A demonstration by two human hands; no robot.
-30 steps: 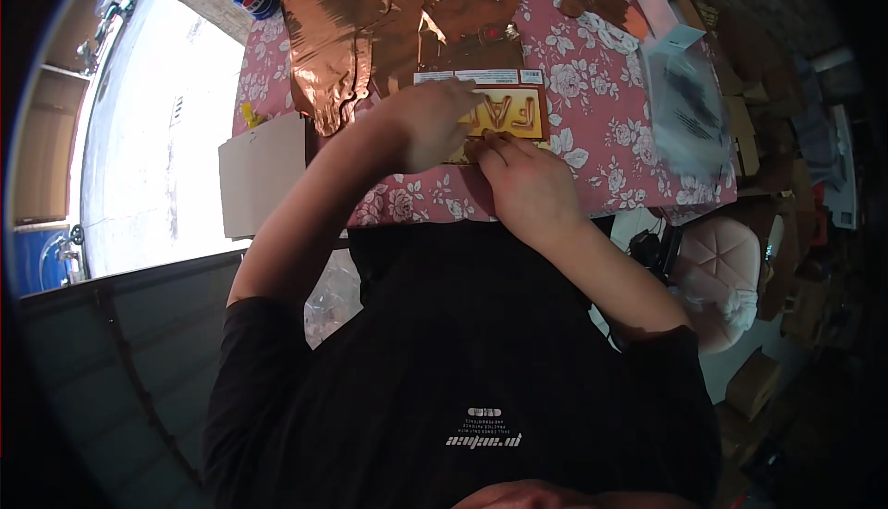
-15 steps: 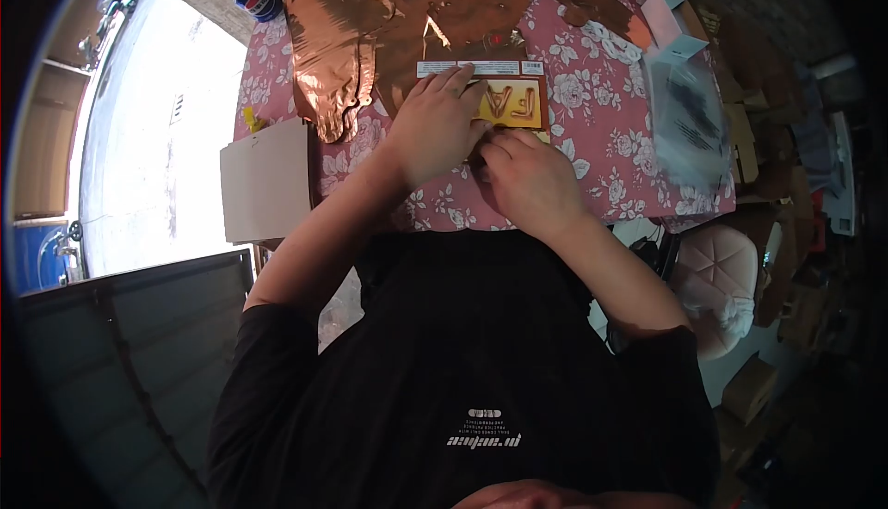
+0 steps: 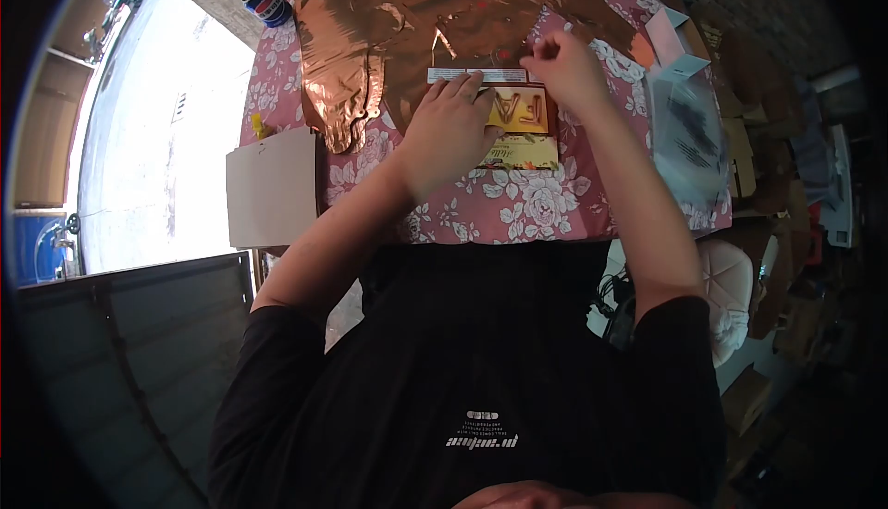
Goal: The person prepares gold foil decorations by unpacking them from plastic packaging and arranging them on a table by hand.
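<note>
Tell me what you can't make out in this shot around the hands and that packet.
- Head view: the packet is partly covered by the left hand, so its full lettering is hidden.
- Right hand: pinched fingertips, whatever they hold is too small to tell.
- Label strip: print too small to read.
- Can: blurred near the edge.

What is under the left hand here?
The left hand lies flat on a card packet with gold letters, on the floral tablecloth. The packet's covered left part cannot be seen.

cluttered home room: floral tablecloth (image 3: 555,213), padded chair (image 3: 731,278).
</note>
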